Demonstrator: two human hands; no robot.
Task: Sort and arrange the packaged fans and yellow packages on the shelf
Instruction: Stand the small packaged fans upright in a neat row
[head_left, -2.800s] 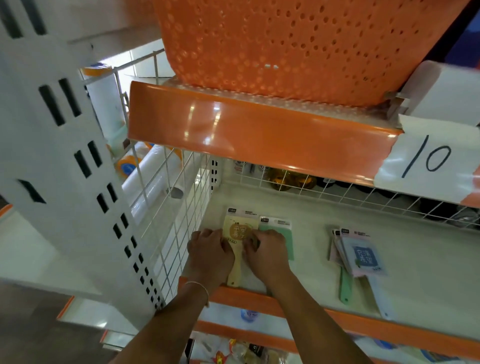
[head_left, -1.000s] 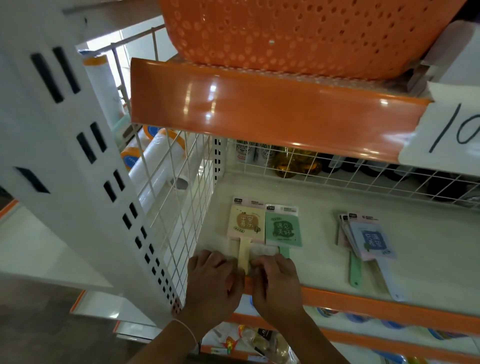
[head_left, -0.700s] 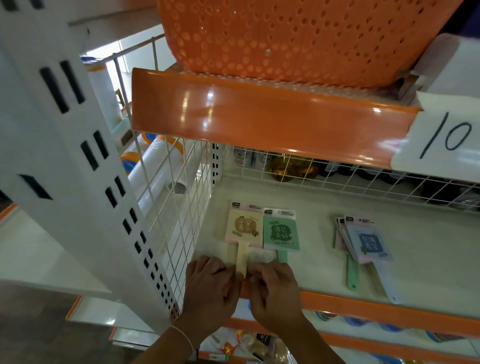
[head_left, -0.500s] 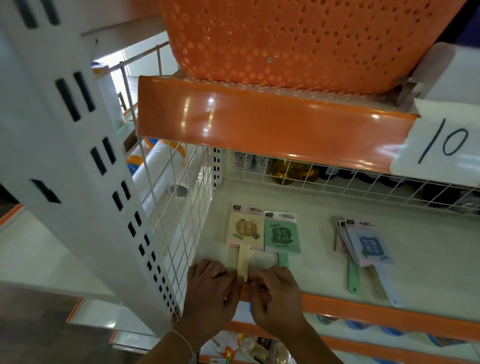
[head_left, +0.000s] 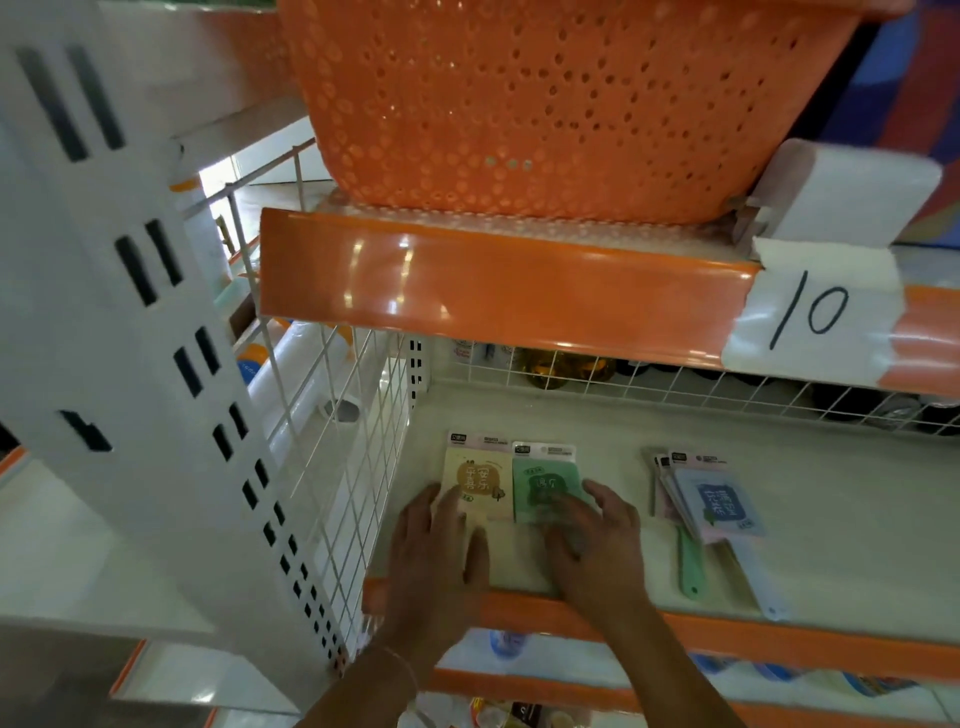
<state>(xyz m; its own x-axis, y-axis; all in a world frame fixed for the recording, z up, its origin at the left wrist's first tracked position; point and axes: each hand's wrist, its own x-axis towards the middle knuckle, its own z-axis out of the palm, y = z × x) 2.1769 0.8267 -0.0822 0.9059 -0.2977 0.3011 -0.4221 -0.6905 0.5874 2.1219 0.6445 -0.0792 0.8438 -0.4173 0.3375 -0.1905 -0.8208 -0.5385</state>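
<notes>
**Squaring up the yellow + green fan packs, lower centre of frame**

Both hands work on the shelf (head_left: 779, 415) in the lower middle of the frame. Left hand (head_left: 436, 551) lies flat w/ fingers spread, its tips on the lower left edge of the yellow package (head_left: 475, 480); no grip, nothing pinched. Right hand (head_left: 592, 540) is also spread and flat, palm down over the lower part of the green fan pack (head_left: 543, 478), thumb out toward the right. Handles of both packs are hidden under the hands.

The two packs sit side by side, edges touching or v. near, by the wire side panel (head_left: 332, 441) at the left. A fanned stack of blue/pink fan packs (head_left: 719, 499) lies apart to the right, a green handle (head_left: 690, 566) and a pale one sticking out toward the orange front lip (head_left: 779, 639).

To do this step well, I'd say:
- Slide w/ flat palms, don't lift; the film looks slick and will likely skid easily.
- Push both packs evenly so top edges line up; the yellow one sits a bit higher in frame than the green.
- Keep them square to the front lip, clear of the wire panel.
- Right stack is skewed and prob. needs straightening next.
</notes>
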